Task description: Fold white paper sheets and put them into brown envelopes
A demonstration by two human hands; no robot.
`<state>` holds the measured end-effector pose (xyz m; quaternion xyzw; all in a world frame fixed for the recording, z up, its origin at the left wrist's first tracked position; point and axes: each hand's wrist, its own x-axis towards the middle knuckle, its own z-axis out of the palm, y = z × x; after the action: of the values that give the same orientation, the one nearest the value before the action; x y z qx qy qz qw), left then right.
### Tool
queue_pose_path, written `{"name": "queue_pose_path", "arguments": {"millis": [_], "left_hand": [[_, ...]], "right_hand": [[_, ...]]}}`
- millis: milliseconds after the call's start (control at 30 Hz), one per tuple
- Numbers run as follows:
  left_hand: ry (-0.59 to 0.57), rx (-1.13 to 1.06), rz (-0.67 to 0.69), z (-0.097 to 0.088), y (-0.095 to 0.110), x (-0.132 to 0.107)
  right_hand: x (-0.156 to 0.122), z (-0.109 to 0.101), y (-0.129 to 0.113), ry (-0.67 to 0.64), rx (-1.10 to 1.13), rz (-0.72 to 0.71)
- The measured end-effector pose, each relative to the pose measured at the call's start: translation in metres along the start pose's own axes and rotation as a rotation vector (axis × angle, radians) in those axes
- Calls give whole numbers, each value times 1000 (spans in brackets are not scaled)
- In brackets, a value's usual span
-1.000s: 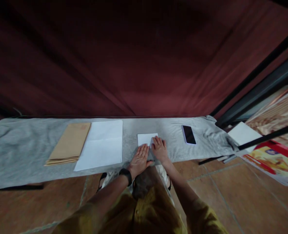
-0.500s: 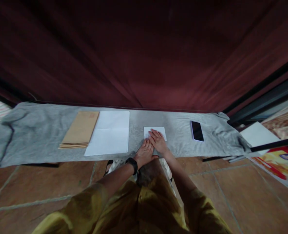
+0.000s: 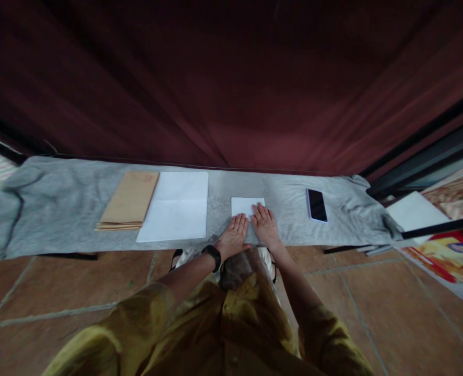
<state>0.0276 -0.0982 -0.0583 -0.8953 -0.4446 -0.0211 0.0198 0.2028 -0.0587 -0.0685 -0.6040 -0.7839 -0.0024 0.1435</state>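
A small folded sheet of white paper point(image 3: 244, 204) lies on the grey cloth in front of me, its near edge covered by my fingers. My left hand point(image 3: 233, 239) rests flat with its fingers stretched out, the tips at the paper's near left edge. On the right part of the same paper lies my right hand point(image 3: 264, 225), palm down and fingers slightly spread. The two hands are close together but a narrow gap shows between them. Neither hand grasps anything.
Larger white sheets point(image 3: 178, 206) lie to the left, beside a stack of brown envelopes point(image 3: 129, 198). A phone point(image 3: 316, 205) rests on the right of the grey cloth point(image 3: 286, 188). Behind the narrow table hangs a dark red curtain point(image 3: 231, 104). A colourful printed box point(image 3: 452, 261) is at far right.
My right hand has slid right, off the fingers of my left hand, so the two now lie apart. The folded paper stays beneath them. The whole view has shifted slightly.
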Motion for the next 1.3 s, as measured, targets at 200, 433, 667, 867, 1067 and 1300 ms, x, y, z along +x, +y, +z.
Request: {"name": "queue_pose_path", "arguments": {"millis": [200, 433, 667, 867, 1067, 1300], "left_hand": [[16, 13, 1, -2, 0, -1], [146, -89, -22, -4, -5, -9], [151, -63, -38, -5, -6, -8], [144, -22, -51, -4, -4, -6], [169, -35, -55, -2, -6, -6], [191, -102, -43, -2, 2, 6]], "right_hand": [[-7, 0, 13, 32, 11, 92], [-12, -9, 22, 15, 61, 151], [4, -26, 15, 16, 148, 329], [28, -32, 7, -72, 205, 517], [37, -30, 15, -88, 277, 551], [37, -38, 53, -89, 313, 509]]}}
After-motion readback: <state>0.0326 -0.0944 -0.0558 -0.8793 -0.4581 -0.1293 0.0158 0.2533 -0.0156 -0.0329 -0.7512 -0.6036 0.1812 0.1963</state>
